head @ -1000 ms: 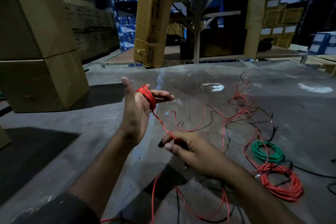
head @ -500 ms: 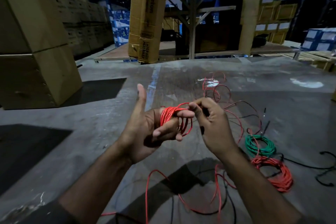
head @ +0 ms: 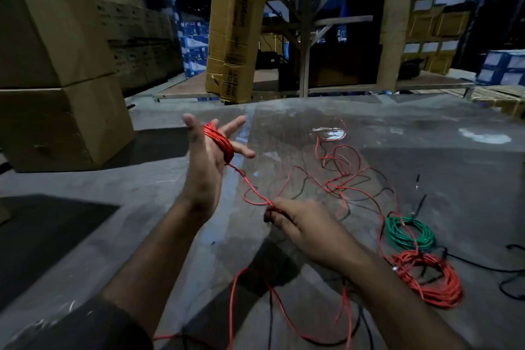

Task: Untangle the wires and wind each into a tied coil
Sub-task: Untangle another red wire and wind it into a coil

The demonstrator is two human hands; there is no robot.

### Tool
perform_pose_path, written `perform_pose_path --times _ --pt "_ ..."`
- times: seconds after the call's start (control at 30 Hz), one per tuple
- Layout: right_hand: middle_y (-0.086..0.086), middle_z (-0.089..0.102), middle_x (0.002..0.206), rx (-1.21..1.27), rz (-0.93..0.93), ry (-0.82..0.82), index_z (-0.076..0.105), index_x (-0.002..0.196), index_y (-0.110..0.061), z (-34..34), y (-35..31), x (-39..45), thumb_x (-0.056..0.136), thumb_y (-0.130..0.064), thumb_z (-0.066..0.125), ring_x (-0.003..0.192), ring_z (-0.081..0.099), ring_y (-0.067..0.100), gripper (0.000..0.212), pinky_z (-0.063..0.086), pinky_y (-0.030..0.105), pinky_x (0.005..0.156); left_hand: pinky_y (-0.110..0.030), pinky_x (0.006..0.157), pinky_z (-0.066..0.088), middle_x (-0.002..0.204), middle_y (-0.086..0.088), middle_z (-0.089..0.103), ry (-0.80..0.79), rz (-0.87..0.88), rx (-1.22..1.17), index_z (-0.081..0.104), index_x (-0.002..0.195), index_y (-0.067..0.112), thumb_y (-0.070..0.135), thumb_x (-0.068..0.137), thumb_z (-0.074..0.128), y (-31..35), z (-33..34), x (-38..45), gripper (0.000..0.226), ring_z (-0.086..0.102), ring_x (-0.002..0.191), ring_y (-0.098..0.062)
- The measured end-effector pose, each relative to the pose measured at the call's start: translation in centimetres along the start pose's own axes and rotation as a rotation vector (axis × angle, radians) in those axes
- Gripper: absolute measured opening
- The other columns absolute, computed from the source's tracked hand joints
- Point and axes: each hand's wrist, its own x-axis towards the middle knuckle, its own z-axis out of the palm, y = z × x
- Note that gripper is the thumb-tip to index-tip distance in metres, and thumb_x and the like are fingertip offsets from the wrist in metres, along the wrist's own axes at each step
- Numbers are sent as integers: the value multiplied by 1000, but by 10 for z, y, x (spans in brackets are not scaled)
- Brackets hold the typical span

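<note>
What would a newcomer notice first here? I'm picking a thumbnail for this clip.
First, the red wire wound around the straight fingers of the raised left hand at centre, its free strand running down to the right hand, which pinches it. Next, the two finished coils on the floor at lower right: a green coil and, just nearer, a red coil. Between them and the hands sprawls a tangle of loose red and black wire.

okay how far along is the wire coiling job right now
Done: a green coil and a red coil lie wound on the floor. In hand: the left hand wears red turns around its fingers, and the right hand pinches the red wire feeding it. Left: loose red and black wire is tangled on the floor, unwound.
</note>
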Motion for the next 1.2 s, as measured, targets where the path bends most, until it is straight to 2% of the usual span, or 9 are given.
perform_pose_path --times 0.1,0.27,0.43,0.6,0.73,0.87,0.97,1.07,1.2 --pt "-8 57 81 76 -79 164 56 94 -26 -10 -10 2 97 -52 38 77 56 14 32 47 40 66 -44 112 26 98 28 64 -88 17 469 44 128 63 101 60 8 -16 -1 -6 86 62 111 -6" --pt "-9 46 96 165 8 350 52 102 -28 -23 -7 3 101 -43 38 82 50 2 20 45 26 68 -46 76 49 71 3 57 -321 29 902 59 103 9 90 78 8 -28 6 -20 99 54 67 -7" --pt "-7 45 110 199 42 387 53 115 -19 -18 1 5 104 -35 37 103 48 -2 26 39 11 84 -28 62 47 55 5 39 -484 -173 386 67 89 10 45 101 43 -25 9 -27 44 42 53 -12" --pt "-4 51 107 236 56 371 55 113 -17 -6 15 16 103 -17 41 100 53 9 17 45 27 87 -20 58 42 47 7 25 -302 -356 -360 54 75 16 38 99 42 4 8 -27 35 25 32 -6" --pt "-6 58 92 53 129 376 57 92 -26 -7 28 29 99 -21 43 84 56 21 16 49 42 74 -20 68 48 44 5 32 -265 -279 -802 51 76 18 29 104 36 31 -4 -14 34 19 33 -9" --pt "1 59 82 -16 178 467 58 81 -20 -33 32 47 93 -20 43 77 56 26 19 43 38 68 -29 89 54 57 4 51 -172 -122 -1084 55 80 11 18 101 37 58 -11 -1 28 48 41 -8" --pt "-8 56 69 20 149 442 57 80 -23 -43 22 58 98 -17 47 64 53 14 22 41 33 60 -39 103 49 81 -9 73 14 -53 -1116 66 89 0 14 101 36 69 -11 9 36 74 74 -21" --pt "-6 63 79 -177 137 311 61 79 -30 -63 14 75 101 -26 42 82 58 19 29 48 44 83 -33 118 33 102 -12 76 27 -46 -1039 69 97 -1 14 103 32 74 -9 14 40 70 108 -25" --pt "9 64 90 -224 191 707 67 92 -15 -110 9 102 101 -18 39 85 59 26 30 52 47 74 -36 100 52 99 -14 76 27 -78 -967 62 93 5 17 104 32 76 0 8 34 73 98 -26"
